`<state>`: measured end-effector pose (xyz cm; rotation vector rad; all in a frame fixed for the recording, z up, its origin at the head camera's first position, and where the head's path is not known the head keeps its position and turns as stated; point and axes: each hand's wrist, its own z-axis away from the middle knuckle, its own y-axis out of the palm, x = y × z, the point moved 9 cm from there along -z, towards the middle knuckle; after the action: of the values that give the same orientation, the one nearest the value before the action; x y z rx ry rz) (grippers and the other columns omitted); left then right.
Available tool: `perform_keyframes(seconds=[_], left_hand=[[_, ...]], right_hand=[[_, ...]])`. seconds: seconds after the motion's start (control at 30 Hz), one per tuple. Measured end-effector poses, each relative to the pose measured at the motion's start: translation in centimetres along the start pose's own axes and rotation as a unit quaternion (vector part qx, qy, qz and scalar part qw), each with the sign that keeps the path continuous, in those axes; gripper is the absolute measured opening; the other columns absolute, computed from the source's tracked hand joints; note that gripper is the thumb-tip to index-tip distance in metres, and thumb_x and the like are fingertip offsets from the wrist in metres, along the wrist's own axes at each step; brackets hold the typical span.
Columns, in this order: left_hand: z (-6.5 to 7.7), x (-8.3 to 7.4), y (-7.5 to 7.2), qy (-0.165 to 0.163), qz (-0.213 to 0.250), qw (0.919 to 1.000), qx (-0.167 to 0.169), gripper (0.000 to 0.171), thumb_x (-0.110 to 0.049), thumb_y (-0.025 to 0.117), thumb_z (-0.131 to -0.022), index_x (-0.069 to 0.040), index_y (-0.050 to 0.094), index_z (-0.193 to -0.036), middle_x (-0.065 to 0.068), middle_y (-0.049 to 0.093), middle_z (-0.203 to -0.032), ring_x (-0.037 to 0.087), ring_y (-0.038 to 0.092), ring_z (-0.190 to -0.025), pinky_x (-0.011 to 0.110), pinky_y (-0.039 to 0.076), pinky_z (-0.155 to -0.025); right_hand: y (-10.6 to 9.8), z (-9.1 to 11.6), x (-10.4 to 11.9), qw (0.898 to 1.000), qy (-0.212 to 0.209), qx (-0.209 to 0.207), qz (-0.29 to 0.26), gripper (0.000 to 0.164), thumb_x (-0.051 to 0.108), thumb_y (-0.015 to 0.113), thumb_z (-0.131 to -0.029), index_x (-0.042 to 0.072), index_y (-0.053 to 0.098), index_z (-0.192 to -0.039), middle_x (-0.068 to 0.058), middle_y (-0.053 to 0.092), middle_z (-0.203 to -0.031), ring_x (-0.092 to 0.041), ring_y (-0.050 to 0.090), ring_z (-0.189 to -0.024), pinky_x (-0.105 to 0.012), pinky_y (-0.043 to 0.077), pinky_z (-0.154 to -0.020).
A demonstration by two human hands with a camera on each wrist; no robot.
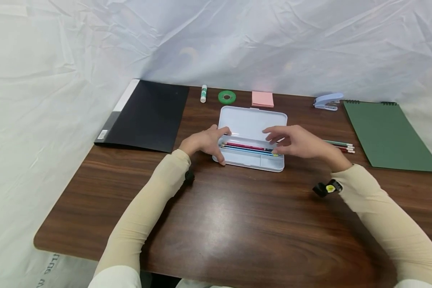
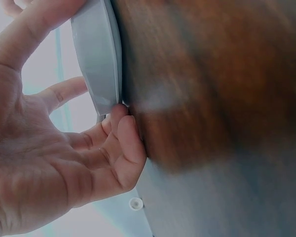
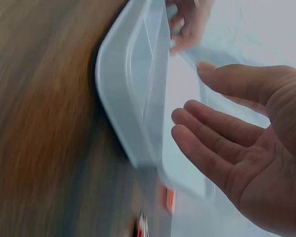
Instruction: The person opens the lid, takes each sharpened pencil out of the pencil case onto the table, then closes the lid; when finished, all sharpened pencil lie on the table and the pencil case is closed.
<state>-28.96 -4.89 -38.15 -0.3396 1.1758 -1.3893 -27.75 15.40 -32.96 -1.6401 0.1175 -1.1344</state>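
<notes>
A white pencil case (image 1: pixel 249 120) lies open on the table, its lid laid back toward the wall. Several pencils (image 1: pixel 246 148), red and blue among them, rest in its tray. My left hand (image 1: pixel 209 143) grips the case's left end, the thumb at the front corner; in the left wrist view the curled fingers touch the end wall (image 2: pixel 99 54). Over the right end hovers my right hand (image 1: pixel 297 141), fingers loosely bent. The right wrist view shows nothing between its thumb and fingers. Part of the tray's right end is hidden under that hand.
More pencils (image 1: pixel 345 147) lie right of the case, partly behind the right hand. Along the back are a glue stick (image 1: pixel 203 94), green tape (image 1: pixel 221 97), pink sticky notes (image 1: pixel 262 99) and a stapler (image 1: pixel 327 101). A black folder (image 1: pixel 151 116) lies left, a green notebook (image 1: pixel 392 134) right.
</notes>
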Motion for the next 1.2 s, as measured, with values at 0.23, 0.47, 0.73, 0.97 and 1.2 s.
perform_keyframes(seconds=[0.23,0.47,0.73,0.97,1.2], left_hand=[[-0.1,0.2,0.1,-0.002,0.004,1.0000,0.002,0.094,-0.036,0.089,-0.072,-0.028,0.034,-0.148,0.013,0.037,-0.136,0.030,0.049,-0.115,0.048,0.045,-0.100],[0.0,0.2,0.1,-0.002,0.003,1.0000,0.003,0.094,-0.036,0.089,-0.072,-0.028,0.034,-0.149,0.013,0.036,-0.138,0.030,0.048,-0.117,0.049,0.045,-0.101],[-0.1,0.2,0.0,-0.001,0.003,1.0000,0.001,0.095,-0.036,0.089,-0.072,-0.028,0.034,-0.148,0.013,0.037,-0.137,0.030,0.048,-0.116,0.048,0.045,-0.100],[-0.1,0.1,-0.1,-0.001,0.000,1.0000,0.004,0.094,-0.036,0.089,-0.073,-0.028,0.033,-0.149,0.013,0.036,-0.138,0.030,0.048,-0.116,0.048,0.046,-0.100],[-0.1,0.0,-0.1,0.004,-0.001,1.0000,0.006,0.094,-0.035,0.089,-0.073,-0.027,0.033,-0.149,0.014,0.036,-0.137,0.030,0.049,-0.115,0.046,0.045,-0.100]], right_hand=[[2.5,-2.4,2.1,0.999,-0.025,0.042,0.003,0.052,0.001,0.071,-0.089,0.000,0.055,-0.139,-0.020,0.066,-0.126,-0.034,0.065,-0.114,-0.049,0.052,-0.096],[3.6,-3.9,2.6,0.998,-0.014,0.032,0.058,0.049,0.001,0.072,-0.088,0.002,0.059,-0.135,-0.017,0.069,-0.122,-0.030,0.066,-0.108,-0.050,0.051,-0.098],[4.1,-4.4,2.4,0.993,0.024,0.023,0.112,0.041,0.005,0.069,-0.090,0.002,0.063,-0.131,-0.015,0.072,-0.114,-0.027,0.066,-0.101,-0.048,0.052,-0.095],[4.4,-4.6,2.6,0.991,0.033,0.048,0.118,0.043,0.004,0.069,-0.091,0.003,0.062,-0.133,-0.015,0.071,-0.113,-0.027,0.063,-0.097,-0.049,0.052,-0.093],[4.8,-4.8,2.6,0.991,0.039,0.066,0.107,0.040,0.001,0.065,-0.092,0.007,0.064,-0.131,-0.012,0.069,-0.102,-0.025,0.057,-0.088,-0.040,0.049,-0.080]])
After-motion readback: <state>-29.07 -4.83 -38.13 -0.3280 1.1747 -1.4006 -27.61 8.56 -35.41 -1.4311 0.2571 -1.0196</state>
